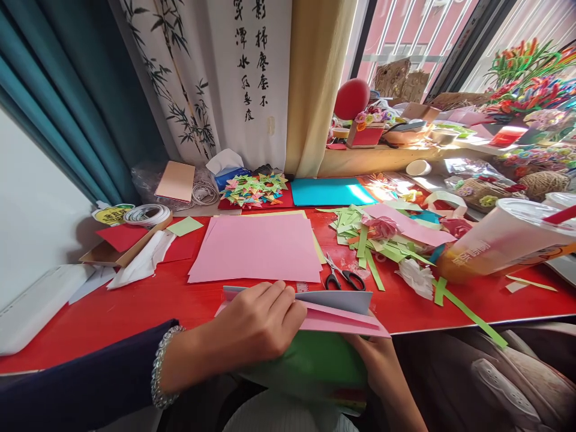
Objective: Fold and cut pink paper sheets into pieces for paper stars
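A folded sheet of pink paper [346, 321] is at the table's front edge, with a shaded grey-looking flap [337, 300] standing up along its far side. My left hand [270, 318] is closed over the sheet's left part, its fingers curled on the fold. From below, my right hand [375, 357] grips the sheet's right end; its fingertips are mostly hidden under the paper. Beneath the sheet is a green flat thing [319, 360], partly blurred. A ruler's end [302, 288] shows just beyond my left fingers. Black-handled scissors [342, 277] lie on the table behind the flap.
A stack of pink paper [256, 249] lies on the red table [135, 318]. Green paper strips [360, 234] are heaped at the right, near a plastic drink cup [490, 240]. A blue sheet [330, 192] and a pile of folded paper pieces [252, 189] are at the back.
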A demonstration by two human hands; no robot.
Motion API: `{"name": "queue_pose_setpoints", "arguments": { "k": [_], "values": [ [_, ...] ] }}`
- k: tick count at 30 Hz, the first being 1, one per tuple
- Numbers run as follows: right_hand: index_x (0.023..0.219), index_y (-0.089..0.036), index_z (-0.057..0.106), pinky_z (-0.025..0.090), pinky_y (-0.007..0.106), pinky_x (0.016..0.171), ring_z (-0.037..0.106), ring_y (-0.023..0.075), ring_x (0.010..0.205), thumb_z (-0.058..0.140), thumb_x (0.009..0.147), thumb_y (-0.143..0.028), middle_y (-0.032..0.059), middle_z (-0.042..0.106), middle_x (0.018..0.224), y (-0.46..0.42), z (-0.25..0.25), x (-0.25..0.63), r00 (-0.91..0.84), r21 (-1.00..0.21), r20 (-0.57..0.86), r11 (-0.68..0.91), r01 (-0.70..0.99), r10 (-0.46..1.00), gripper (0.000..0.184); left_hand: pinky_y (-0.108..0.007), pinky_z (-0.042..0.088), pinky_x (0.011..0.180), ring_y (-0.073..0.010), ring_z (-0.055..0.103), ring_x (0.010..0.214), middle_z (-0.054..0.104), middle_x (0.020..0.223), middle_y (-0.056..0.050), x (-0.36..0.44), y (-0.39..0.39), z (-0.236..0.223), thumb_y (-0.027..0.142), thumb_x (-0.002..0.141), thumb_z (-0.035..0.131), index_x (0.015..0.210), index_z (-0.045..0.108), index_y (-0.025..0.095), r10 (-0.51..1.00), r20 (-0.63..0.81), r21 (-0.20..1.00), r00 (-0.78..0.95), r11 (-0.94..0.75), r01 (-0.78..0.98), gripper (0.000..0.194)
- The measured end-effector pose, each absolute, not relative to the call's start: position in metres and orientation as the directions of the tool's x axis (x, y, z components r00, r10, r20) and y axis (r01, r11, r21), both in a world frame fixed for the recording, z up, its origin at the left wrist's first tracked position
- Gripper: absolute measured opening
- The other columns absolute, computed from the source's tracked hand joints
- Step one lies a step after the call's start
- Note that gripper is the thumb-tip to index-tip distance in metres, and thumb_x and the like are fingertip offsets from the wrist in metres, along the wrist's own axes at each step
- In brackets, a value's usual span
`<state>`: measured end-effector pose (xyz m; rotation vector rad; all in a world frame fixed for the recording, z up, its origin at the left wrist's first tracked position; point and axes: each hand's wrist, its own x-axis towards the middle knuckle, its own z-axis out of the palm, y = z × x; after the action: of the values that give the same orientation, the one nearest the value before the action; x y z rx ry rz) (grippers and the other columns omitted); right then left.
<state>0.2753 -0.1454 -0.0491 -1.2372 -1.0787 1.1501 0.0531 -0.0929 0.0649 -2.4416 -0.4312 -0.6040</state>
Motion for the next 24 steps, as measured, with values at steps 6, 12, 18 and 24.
{"name": "queue_pose_setpoints", "arguments": {
  "k": [6,12,18,24],
  "values": [
    [0.117,-0.021,0.064,0.054,0.032,0.082,0.064,0.0249,0.1,0.067,0.08,-0.042,0.0092,0.068,0.112,-0.145,-0.041,0.274,0.126,-0.998,0.021,0.027,-0.049,0.992,0.042,-0.034,0.051,0.075,-0.0191,0.063,0.079,0.067,0.08,-0.006,0.048,-0.092,0.064,0.008,0.087,0.052,0.089,0.059,0.011,0.096,0.474,-0.505,0.875,-0.785,0.36,0.008],
    [0.111,-0.019,0.065,0.055,0.034,0.082,0.064,0.0269,0.1,0.072,0.075,-0.043,0.0101,0.069,0.11,-0.145,-0.04,0.276,0.122,-0.999,-0.023,-0.016,-0.051,0.992,0.044,-0.026,0.047,0.056,-0.015,0.057,0.061,0.06,0.068,-0.004,0.051,-0.094,0.08,0.003,0.09,0.038,0.085,0.058,0.011,0.281,0.477,-0.24,0.833,-0.87,0.43,0.021],
    [0.112,-0.02,0.065,0.057,0.032,0.074,0.068,0.025,0.091,0.073,0.073,-0.042,0.008,0.072,0.1,-0.151,-0.031,0.277,0.089,-0.996,-0.064,-0.058,-0.069,0.994,0.045,-0.023,0.041,0.051,-0.0122,0.054,0.059,0.057,0.068,-0.002,0.051,-0.095,0.076,0.002,0.09,0.036,0.083,0.054,0.013,0.341,0.499,-0.134,0.796,-0.878,0.46,0.022],
    [0.096,-0.019,0.071,0.058,0.032,0.066,0.069,0.0248,0.079,0.073,0.07,-0.044,0.0072,0.074,0.088,-0.153,-0.027,0.278,0.067,-0.999,-0.049,-0.048,-0.022,0.997,0.036,-0.021,0.042,0.057,-0.01,0.053,0.065,0.057,0.073,-0.001,0.052,-0.091,0.082,0.002,0.092,0.034,0.087,0.053,0.014,0.369,0.543,-0.046,0.754,-0.884,0.466,0.022]
  ]
}}
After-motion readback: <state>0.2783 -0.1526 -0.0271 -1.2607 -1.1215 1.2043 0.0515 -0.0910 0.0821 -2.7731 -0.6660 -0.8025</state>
